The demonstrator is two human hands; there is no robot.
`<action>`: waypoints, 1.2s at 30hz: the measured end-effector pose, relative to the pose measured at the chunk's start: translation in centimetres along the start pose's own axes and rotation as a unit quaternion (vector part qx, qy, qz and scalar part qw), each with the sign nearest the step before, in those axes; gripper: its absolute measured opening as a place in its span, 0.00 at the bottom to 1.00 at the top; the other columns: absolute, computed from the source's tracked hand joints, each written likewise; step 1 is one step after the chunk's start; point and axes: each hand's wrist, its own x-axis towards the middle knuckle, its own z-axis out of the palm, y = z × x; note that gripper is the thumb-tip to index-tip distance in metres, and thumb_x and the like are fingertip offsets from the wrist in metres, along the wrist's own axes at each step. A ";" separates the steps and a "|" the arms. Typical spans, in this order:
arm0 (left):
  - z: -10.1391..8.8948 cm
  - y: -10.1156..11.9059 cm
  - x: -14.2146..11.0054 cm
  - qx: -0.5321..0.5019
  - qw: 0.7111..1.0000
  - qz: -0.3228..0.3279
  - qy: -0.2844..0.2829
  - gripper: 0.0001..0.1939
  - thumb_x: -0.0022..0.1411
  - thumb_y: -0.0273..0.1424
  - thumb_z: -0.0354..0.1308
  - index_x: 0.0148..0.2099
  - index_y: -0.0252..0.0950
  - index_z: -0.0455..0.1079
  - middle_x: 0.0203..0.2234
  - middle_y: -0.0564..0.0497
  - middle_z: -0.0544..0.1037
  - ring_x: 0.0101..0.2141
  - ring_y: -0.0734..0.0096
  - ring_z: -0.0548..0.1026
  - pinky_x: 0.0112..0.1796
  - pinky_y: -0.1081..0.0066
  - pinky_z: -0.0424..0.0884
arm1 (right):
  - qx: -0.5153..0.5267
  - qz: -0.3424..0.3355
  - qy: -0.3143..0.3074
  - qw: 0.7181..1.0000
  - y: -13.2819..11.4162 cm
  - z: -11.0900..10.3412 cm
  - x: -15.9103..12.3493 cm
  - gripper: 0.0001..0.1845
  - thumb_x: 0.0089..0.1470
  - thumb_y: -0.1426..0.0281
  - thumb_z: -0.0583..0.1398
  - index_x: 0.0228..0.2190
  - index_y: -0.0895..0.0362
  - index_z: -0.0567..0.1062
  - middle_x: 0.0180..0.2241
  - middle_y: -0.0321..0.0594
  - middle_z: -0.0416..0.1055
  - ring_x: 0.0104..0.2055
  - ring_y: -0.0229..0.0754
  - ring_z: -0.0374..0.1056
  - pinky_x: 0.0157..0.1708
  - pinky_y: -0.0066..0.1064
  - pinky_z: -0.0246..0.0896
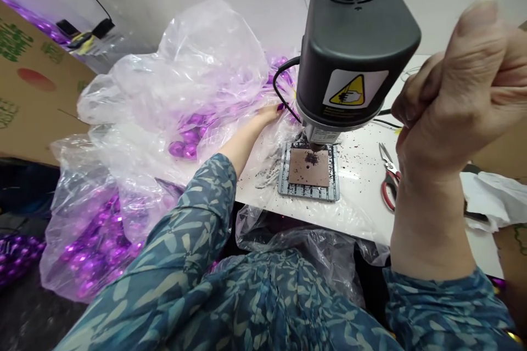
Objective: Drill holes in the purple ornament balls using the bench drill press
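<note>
A small black bench drill (354, 49) stands on a white table (362, 181), over a grey slotted base with a brown board (308, 167) on it. My right hand (453, 98) is raised close to the camera at the right, fingers wrapped in a fist; what it grips is hidden. My left hand (269, 115) reaches forward into a big clear plastic bag (185, 82) of shiny purple balls (185, 145), left of the drill. Its fingers are mostly hidden under the plastic.
Red-handled scissors (389, 181) lie on the table right of the drill base, amid dark shavings. A second clear bag with purple balls (90, 252) hangs at the lower left. A cardboard box (28, 82) stands at far left. White cloth (489, 197) lies at the right edge.
</note>
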 end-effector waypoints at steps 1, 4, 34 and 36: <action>-0.2 0.4 -0.6 0.001 1.000 -0.013 -0.010 0.05 0.63 0.33 0.70 0.39 0.39 0.79 0.40 0.45 0.85 0.51 0.45 0.82 0.57 0.46 0.80 | 0.002 0.003 -0.003 1.000 -0.1 0.1 0.0 0.41 0.53 0.44 0.68 0.14 0.61 0.56 0.12 0.31 0.44 0.15 0.24 0.51 0.21 0.28 0.37; -1.5 1.8 -3.4 -0.015 0.997 -0.071 -0.041 0.13 0.56 0.30 0.72 0.44 0.38 0.79 0.40 0.46 0.86 0.48 0.50 0.83 0.56 0.52 0.81 | 0.009 0.010 0.006 1.000 -0.2 0.4 -0.1 0.42 0.51 0.41 0.68 0.15 0.60 0.55 0.12 0.31 0.45 0.15 0.24 0.49 0.22 0.29 0.36; 2.0 8.7 -19.5 -0.339 0.933 -0.117 -0.032 0.39 0.53 0.53 0.84 0.58 0.41 0.74 0.54 0.43 0.87 0.56 0.57 0.87 0.62 0.55 0.82 | 0.012 0.042 -0.036 0.998 -0.6 0.2 -0.3 0.40 0.41 0.33 0.60 0.17 0.55 0.51 0.13 0.27 0.47 0.15 0.19 0.50 0.23 0.24 0.35; 2.4 8.2 -19.5 -0.316 0.943 -0.096 -0.044 0.40 0.54 0.55 0.83 0.59 0.41 0.73 0.56 0.42 0.87 0.58 0.55 0.86 0.63 0.54 0.81 | 0.008 0.033 -0.036 0.999 -0.3 0.1 -0.3 0.41 0.39 0.31 0.59 0.18 0.54 0.49 0.13 0.27 0.46 0.15 0.20 0.49 0.22 0.25 0.33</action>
